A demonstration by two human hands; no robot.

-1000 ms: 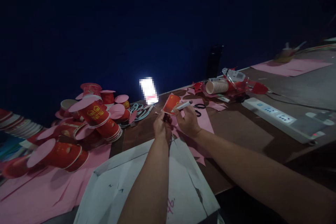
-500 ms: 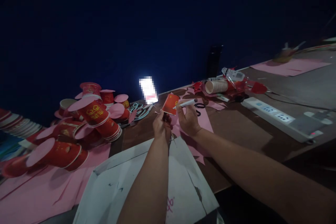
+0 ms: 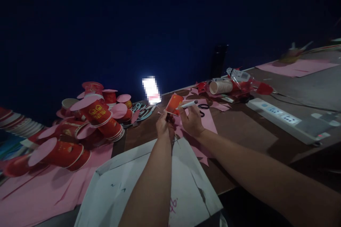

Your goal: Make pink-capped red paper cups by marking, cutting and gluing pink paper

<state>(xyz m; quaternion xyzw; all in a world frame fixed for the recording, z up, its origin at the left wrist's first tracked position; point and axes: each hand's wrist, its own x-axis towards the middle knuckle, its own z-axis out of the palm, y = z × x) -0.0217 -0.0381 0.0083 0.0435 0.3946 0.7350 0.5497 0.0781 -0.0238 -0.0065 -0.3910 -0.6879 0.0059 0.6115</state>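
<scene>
My left hand (image 3: 164,127) is closed around the lower end of a red paper cup (image 3: 174,104), held tilted above the brown table (image 3: 247,127). My right hand (image 3: 191,121) grips a white marker pen (image 3: 187,105) whose tip touches the cup's side. Both hands hover over pink paper scraps (image 3: 206,122) and the far edge of a white cardboard sheet (image 3: 149,184). The room is dim.
A heap of red paper cups with pink paper lids (image 3: 87,120) lies at the left on pink paper (image 3: 39,191). Blue scissors (image 3: 142,110), black scissors (image 3: 203,106), a bright phone screen (image 3: 151,90), a sleeve of cups (image 3: 226,87) and a white power strip (image 3: 285,120) sit beyond.
The hands and cup shifted only slightly; the marker stays against the cup. The view tilted a little.
</scene>
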